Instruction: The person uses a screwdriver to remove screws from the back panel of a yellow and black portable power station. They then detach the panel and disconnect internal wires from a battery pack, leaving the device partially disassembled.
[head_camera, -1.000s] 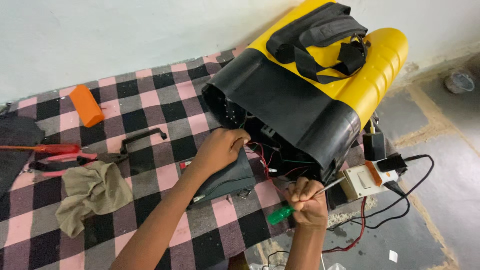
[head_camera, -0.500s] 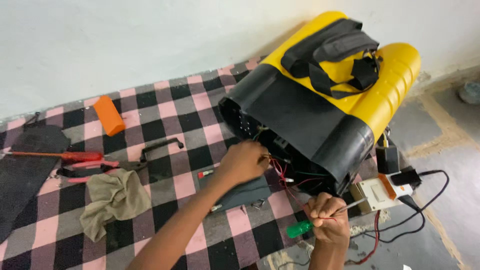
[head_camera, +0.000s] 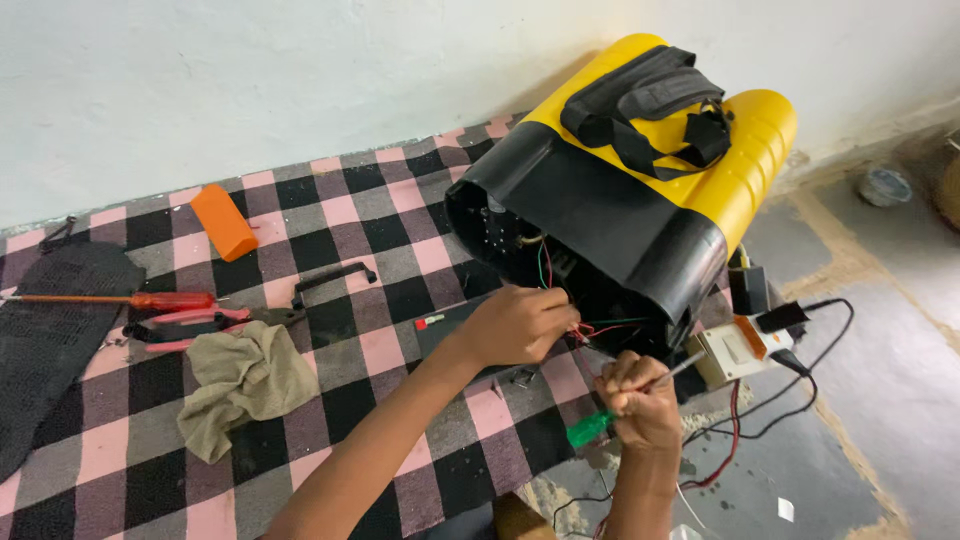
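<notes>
The left hand (head_camera: 515, 325) hides the wires (head_camera: 590, 328) it touches inside the sprayer base (head_camera: 600, 215).

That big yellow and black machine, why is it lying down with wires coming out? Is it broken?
The yellow and black tank-shaped machine lies tipped on the checked cloth, its black base open with red and green wires spilling out. The left hand touches them; the right hand holds a green-handled screwdriver. Whether it's broken, I can't tell.

The tank unit (head_camera: 640, 190) lies on the cloth's (head_camera: 330, 400) far right end. Left of it: a handle bar (head_camera: 333, 278), a rag (head_camera: 245, 385), pliers (head_camera: 190, 328) and a screwdriver (head_camera: 120, 300). A switch box (head_camera: 735, 350) sits right of the cloth.
</notes>
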